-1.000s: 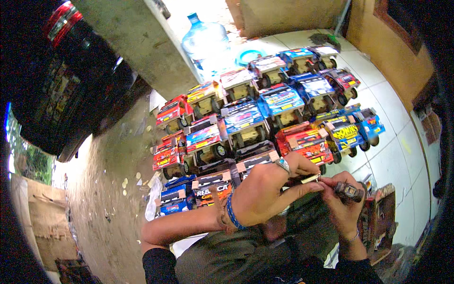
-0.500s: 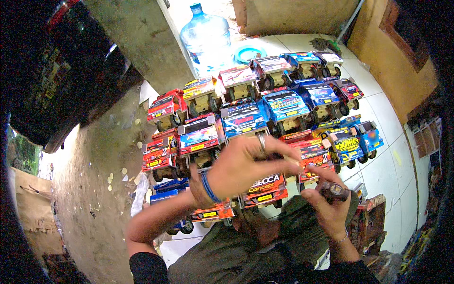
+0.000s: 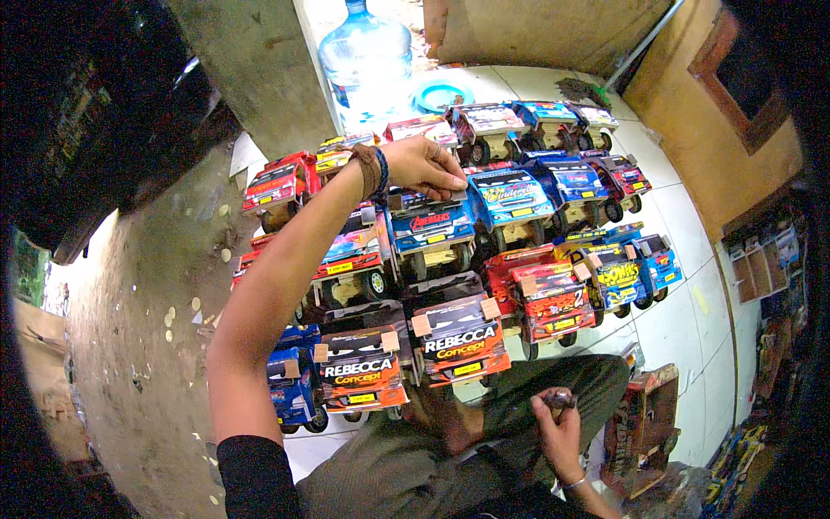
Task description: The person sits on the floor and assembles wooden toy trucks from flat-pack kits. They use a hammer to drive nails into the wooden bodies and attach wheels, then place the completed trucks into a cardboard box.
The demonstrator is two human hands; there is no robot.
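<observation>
My left hand (image 3: 425, 169) reaches over the rows of toy trucks, its thumb and fingertips pinched together. They press a small greyish tab (image 3: 457, 195) at the upper right corner of a blue toy truck's (image 3: 432, 227) windscreen. Low on the right, by my knee, my right hand (image 3: 558, 426) is closed around a small dark rounded object (image 3: 562, 400); its kind is not clear. Closest to me stand two orange-and-black toy trucks (image 3: 458, 342), with small tan tabs at their windscreen corners.
Several more painted toy trucks (image 3: 553, 298) stand in rows on white floor tiles (image 3: 692, 233). Behind them are a large blue water bottle (image 3: 367, 60) and a blue basin (image 3: 443, 93). A worn brown box-like thing (image 3: 641, 424) sits beside my right knee.
My left hand has moved forward, away from my right hand, onto the blue truck. My right hand has dropped toward my lap with the dark object.
</observation>
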